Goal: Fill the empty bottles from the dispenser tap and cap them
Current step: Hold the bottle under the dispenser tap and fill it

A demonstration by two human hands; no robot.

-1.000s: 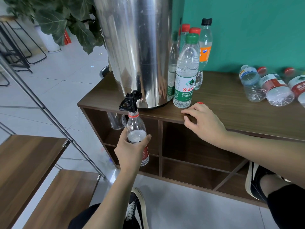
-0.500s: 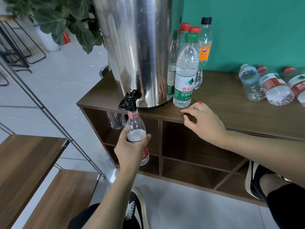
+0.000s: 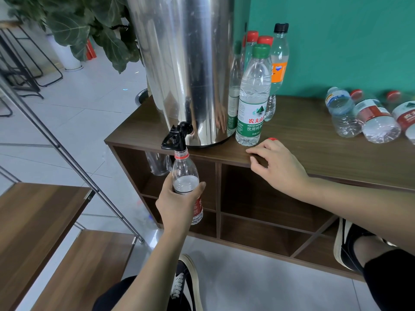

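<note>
A steel dispenser [image 3: 186, 70] stands on the wooden cabinet top [image 3: 314, 151], its black tap [image 3: 176, 136] hanging over the front edge. My left hand [image 3: 179, 203] grips a clear red-labelled bottle [image 3: 185, 176], uncapped, its mouth right under the tap; water fills it to about the shoulder. My right hand [image 3: 276, 164] rests on the cabinet's front edge, fingers spread over a red cap [image 3: 272, 138] that peeks out beyond them. Several capped filled bottles, the nearest with a green cap [image 3: 252, 104], stand beside the dispenser.
Several bottles [image 3: 363, 117] lie on their sides at the right of the cabinet top against the teal wall. Open cabinet shelves sit below. A metal rail [image 3: 67, 153] and wooden steps [image 3: 33, 221] are at the left. A leafy plant [image 3: 78, 25] stands behind the dispenser.
The water level in the held bottle has risen slightly. Both hands stay where they were.
</note>
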